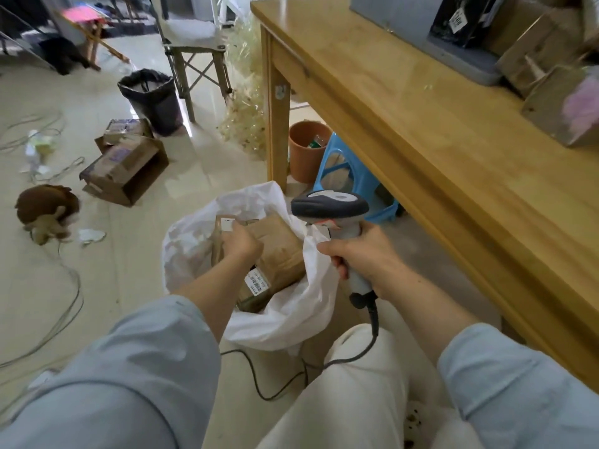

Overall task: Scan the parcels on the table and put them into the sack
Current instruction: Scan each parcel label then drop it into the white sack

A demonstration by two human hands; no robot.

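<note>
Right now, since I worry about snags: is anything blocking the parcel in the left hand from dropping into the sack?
Nothing visible blocks it. The left hand holds the parcel inside the open sack, above other parcels.

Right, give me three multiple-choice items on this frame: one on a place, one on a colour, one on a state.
1. Where is the left hand?
A. on the table
B. inside the sack's mouth
C. on the floor

2. What colour is the sack?
A. white
B. black
C. blue

3. What is the right hand doing?
A. hanging open
B. closed on the scanner and the sack's rim
C. resting on the stool

Answers: B, the hand sits on a brown parcel within the sack; A, its plastic is white; B, the fingers wrap the handle and pinch the rim.
</note>
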